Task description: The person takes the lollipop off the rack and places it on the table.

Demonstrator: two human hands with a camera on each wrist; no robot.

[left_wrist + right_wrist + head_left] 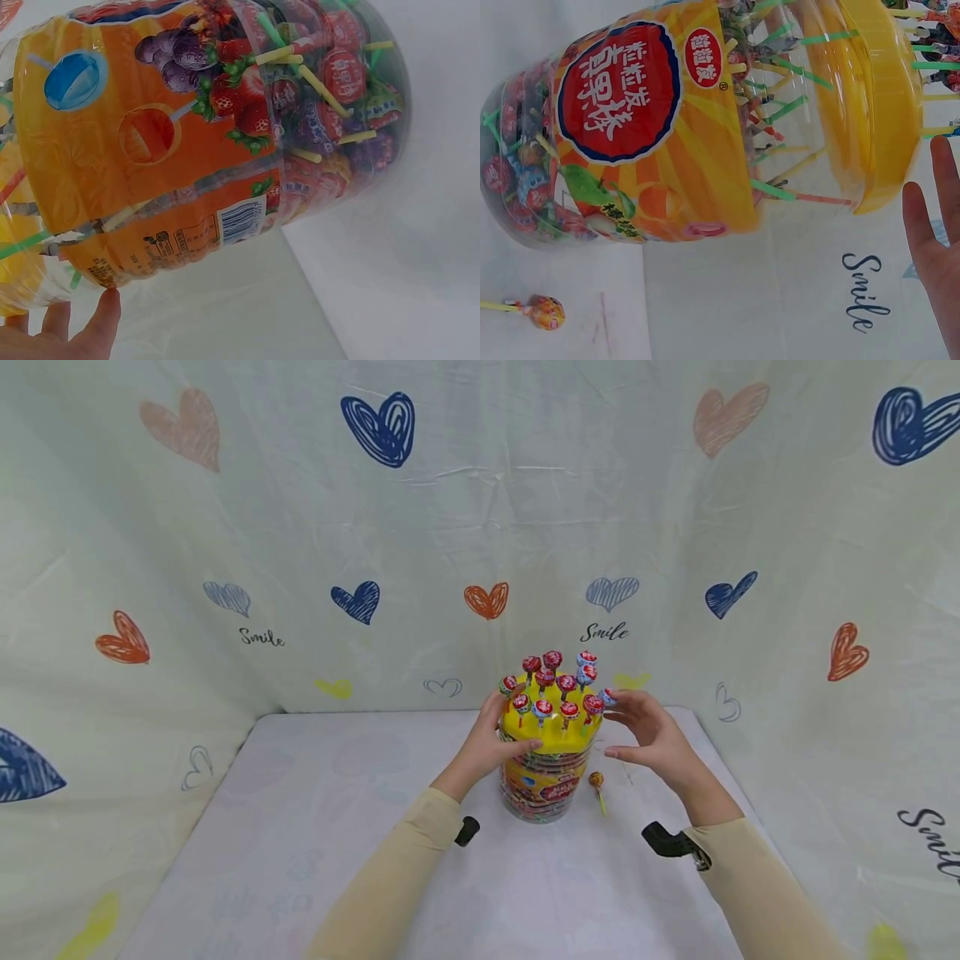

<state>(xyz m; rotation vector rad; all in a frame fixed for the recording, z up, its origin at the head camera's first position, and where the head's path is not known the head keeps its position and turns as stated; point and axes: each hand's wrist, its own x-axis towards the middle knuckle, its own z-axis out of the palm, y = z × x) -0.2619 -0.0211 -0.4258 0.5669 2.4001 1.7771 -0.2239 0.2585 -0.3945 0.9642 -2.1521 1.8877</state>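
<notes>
A clear plastic jar [542,789] of wrapped lollipops stands upright, with a fruit-printed label [172,135] round it. Lollipops [566,683] stick up from its yellow lid [558,742], red and blue wrappers on top. My left hand [491,745] holds the jar's left side at the lid, thumb across the front and fingers round the side. In the left wrist view its fingertips [111,296] meet the jar's edge. My right hand [651,731] is spread at the lid's right side, fingertips [941,144] close to the lid rim and an outer lollipop [607,697].
One loose lollipop [596,781] in an orange wrapper lies on the white table [360,827], right of the jar. Behind the table hangs a pale curtain [480,510] printed with hearts. A dark wrist mount [667,841] pokes out from the right sleeve.
</notes>
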